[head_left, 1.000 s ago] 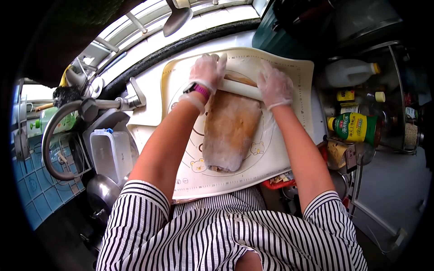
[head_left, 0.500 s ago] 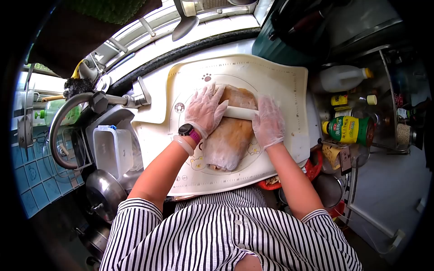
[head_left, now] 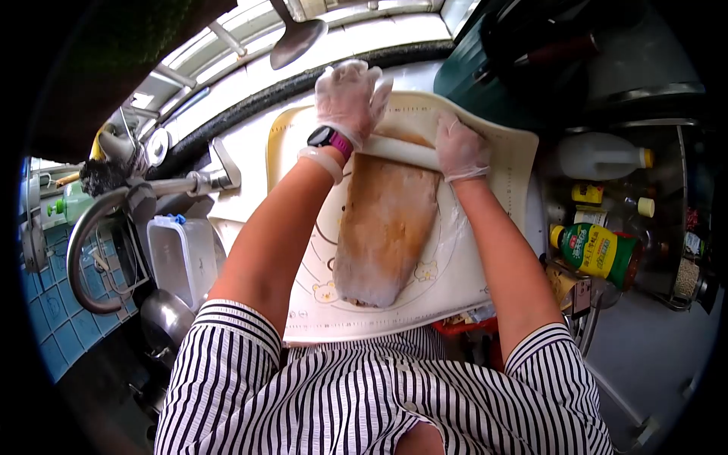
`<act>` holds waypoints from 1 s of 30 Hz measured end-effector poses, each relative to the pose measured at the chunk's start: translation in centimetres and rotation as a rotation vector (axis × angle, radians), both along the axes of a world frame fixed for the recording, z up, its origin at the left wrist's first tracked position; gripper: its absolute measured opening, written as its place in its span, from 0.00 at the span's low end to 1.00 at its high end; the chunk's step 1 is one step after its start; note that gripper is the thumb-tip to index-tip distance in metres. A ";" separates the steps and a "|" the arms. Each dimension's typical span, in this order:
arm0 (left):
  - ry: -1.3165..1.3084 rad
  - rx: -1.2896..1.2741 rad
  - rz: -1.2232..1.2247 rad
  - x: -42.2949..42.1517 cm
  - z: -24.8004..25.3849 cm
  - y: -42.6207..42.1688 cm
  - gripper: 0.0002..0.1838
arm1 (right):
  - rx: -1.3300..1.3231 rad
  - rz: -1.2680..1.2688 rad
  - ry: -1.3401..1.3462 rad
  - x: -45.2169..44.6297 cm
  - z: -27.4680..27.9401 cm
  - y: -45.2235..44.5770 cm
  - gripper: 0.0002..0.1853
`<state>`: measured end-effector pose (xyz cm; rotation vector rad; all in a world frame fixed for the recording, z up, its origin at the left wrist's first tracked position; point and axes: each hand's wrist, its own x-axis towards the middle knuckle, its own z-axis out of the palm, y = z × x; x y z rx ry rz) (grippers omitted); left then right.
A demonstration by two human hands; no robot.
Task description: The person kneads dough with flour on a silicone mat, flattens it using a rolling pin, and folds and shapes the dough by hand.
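A flat brownish slab, apparently dough under clear plastic wrap [head_left: 387, 235], lies lengthwise on a cream mat [head_left: 318, 330] with printed bears and measuring marks. Across its far end rests a white rolling pin [head_left: 402, 152]. My left hand [head_left: 350, 102], in a clear plastic glove, presses the pin's left end with the heel of the palm, its fingers stretched out beyond it. At the right end, my gloved right hand [head_left: 461, 150] has its fingers curled over the pin. Both pin ends are hidden by the hands.
To the left are a sink tap [head_left: 98, 220], a clear plastic tub [head_left: 182, 254] and a metal pot lid [head_left: 167, 318]. On the right stand a white jug [head_left: 603, 157] and a green-and-yellow labelled bottle [head_left: 595, 254]. A ladle [head_left: 298, 42] hangs by the window.
Both hands and the rolling pin have moved away from me, from the slab's middle to its far end. More of the slab's near surface shows. The right fingers are more curled.
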<state>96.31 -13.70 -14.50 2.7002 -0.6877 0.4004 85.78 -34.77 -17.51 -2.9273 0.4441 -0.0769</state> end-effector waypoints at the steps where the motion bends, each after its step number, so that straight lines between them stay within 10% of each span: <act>1: -0.069 -0.031 0.047 -0.3 -0.9 0.2 0.17 | 0.041 0.027 -0.108 -0.3 0.2 -0.1 0.14; 12: 0.403 -0.368 0.014 -11.3 0.5 5.6 0.26 | 0.118 0.200 -0.162 -11.6 2.4 0.5 0.28; 14: 0.891 -0.524 0.338 -10.7 0.5 5.0 0.30 | 0.186 0.022 0.148 -11.0 4.6 0.2 0.31; 22: 0.769 -0.211 0.298 -14.5 9.8 6.8 0.36 | 0.323 -0.024 0.005 -17.6 11.7 3.8 0.24; 30: 0.663 -0.051 0.166 -18.9 6.1 8.8 0.31 | 0.232 0.010 0.340 -21.0 8.5 7.2 0.23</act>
